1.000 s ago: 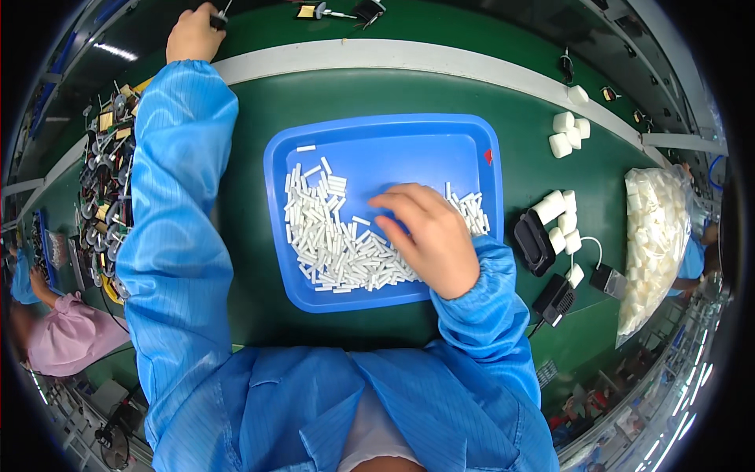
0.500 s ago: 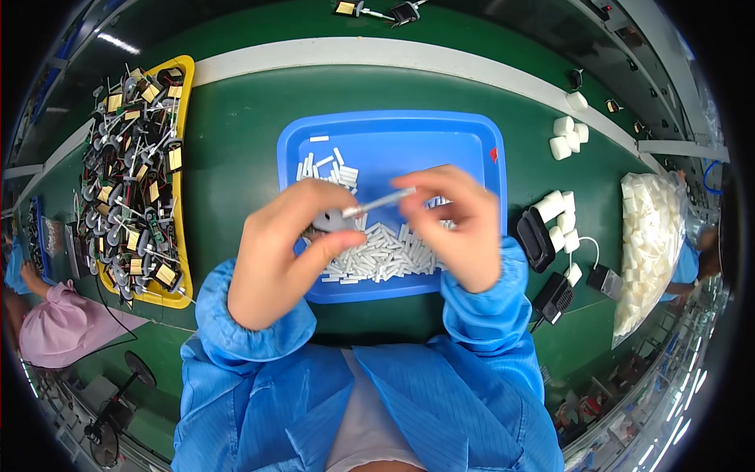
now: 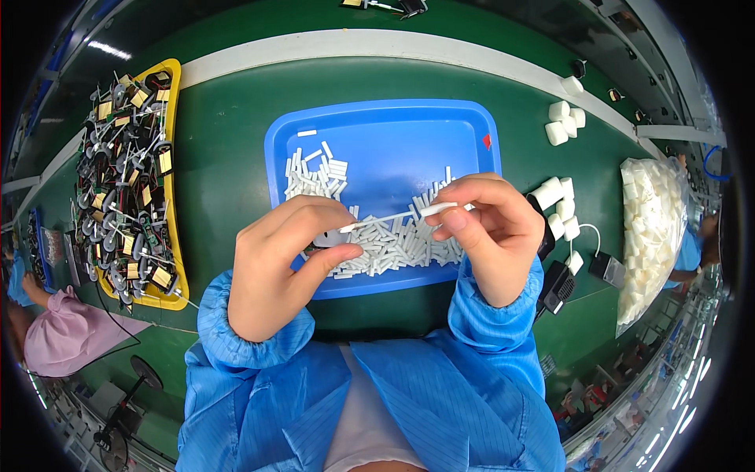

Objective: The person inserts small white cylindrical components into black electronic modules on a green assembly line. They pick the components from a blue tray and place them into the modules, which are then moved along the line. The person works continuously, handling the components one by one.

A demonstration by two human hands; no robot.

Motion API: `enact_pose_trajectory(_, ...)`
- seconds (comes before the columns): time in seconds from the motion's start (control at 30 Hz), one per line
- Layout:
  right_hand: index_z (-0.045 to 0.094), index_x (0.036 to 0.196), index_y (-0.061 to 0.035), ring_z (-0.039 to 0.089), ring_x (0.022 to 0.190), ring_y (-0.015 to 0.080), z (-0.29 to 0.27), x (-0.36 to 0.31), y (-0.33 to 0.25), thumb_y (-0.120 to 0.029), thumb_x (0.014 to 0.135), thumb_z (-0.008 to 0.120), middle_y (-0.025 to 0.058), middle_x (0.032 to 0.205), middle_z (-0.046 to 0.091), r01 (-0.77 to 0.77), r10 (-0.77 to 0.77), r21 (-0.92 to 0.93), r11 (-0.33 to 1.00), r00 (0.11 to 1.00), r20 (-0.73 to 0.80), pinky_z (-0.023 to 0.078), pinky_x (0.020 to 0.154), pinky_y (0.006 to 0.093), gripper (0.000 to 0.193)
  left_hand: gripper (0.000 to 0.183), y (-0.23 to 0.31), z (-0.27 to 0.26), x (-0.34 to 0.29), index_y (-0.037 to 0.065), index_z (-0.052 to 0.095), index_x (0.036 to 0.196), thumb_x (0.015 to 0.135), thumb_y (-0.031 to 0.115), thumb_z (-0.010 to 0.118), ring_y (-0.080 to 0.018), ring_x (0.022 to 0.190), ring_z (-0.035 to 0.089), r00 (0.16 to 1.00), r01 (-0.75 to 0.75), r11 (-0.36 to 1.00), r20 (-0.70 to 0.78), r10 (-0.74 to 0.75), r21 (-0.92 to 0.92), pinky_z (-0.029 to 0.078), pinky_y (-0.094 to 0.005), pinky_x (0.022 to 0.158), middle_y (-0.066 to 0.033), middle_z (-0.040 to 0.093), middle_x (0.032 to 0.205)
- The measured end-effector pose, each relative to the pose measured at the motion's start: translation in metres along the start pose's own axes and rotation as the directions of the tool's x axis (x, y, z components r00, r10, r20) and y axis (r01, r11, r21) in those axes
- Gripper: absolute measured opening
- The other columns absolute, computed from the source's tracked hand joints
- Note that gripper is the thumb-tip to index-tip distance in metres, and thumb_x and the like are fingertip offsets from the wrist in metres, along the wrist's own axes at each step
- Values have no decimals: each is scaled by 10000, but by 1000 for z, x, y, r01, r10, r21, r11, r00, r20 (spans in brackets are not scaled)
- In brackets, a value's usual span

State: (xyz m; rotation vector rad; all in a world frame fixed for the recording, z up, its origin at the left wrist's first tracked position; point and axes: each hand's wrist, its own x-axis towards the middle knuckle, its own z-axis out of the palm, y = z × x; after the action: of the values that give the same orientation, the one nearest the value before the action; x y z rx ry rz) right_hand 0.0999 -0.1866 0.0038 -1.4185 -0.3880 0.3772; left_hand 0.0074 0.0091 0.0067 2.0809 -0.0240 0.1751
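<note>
My left hand (image 3: 277, 259) is closed on a small grey part (image 3: 327, 238) with a thin white stick (image 3: 387, 218) that points right; its fingers hide much of the part. In my right hand (image 3: 499, 232), finger and thumb pinch a short white tube (image 3: 437, 209) just off the stick's far end. Whether stick and tube touch I cannot tell. Both hands are above the near half of a blue tray (image 3: 385, 112), over a heap of loose white tubes (image 3: 381, 250). More tubes lie at the tray's left side, and a small red mark shows at its upper right.
At left stands a yellow tray (image 3: 175, 197) piled with small wired assemblies (image 3: 130, 197). To the right are white blocks (image 3: 565, 208), black devices (image 3: 555, 283) with a cable, and a clear bag (image 3: 646, 244) of white blocks. A co-worker's pink sleeve (image 3: 75, 334) shows far left.
My right hand has moved right and a little down, and a white tube now shows in its pinch. The stick's end has come free of my fingers. My left hand has hardly moved.
</note>
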Motion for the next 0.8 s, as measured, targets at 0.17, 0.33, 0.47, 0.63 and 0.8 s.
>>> enact_pose_trajectory(0.17, 659, 921, 27, 670, 794, 184, 4, 4, 6, 34, 773, 684, 123, 891, 666, 85, -56, -208, 974, 989, 141, 576, 649, 259, 151, 306, 2, 3, 3, -6, 609, 947, 683, 41, 757, -277, 870, 637, 999, 23, 1000, 41, -22, -8, 504, -334, 753, -147, 651, 933)
enact_pose_trajectory(0.33, 649, 842, 13, 672, 679, 181, 6, 7, 8, -8, 772, 704, 105, 798, 666, 180, -99, -382, 906, 970, 222, 536, 576, 255, 91, 303, 0, 10, 7, 8, 613, 915, 661, 54, 772, -262, 844, 644, 1000, -18, 998, 27, 17, 57, 512, -328, 725, -128, 656, 910)
enact_pose_trajectory(0.47, 642, 801, 6, 659, 621, 174, 6, 12, 9, -31, 771, 713, 96, 760, 656, 229, -112, -460, 858, 957, 267, 508, 541, 249, 85, 285, 5, 15, 11, 23, 616, 883, 652, 70, 776, -260, 829, 647, 995, -89, 972, -19, 95, 219, 513, -323, 702, -101, 660, 895)
enact_pose_trajectory(0.63, 646, 867, 15, 643, 672, 171, 2, 17, 17, -32, 788, 688, 107, 797, 650, 207, -110, -460, 863, 967, 230, 511, 580, 243, 101, 289, 1, 18, 28, 27, 623, 884, 644, 80, 775, -254, 829, 639, 986, -165, 957, 5, 169, 237, 509, -323, 683, -94, 656, 908)
enact_pose_trajectory(0.8, 569, 1142, -4, 605, 902, 185, -2, 24, 28, -24, 842, 613, 123, 1090, 598, 81, -156, -411, 908, 976, -152, 509, 687, 271, 304, 230, -59, 8, 111, 46, 642, 888, 685, 76, 746, -251, 746, 587, 927, -127, 895, -269, 260, 427, 466, -315, 627, -97, 588, 864)
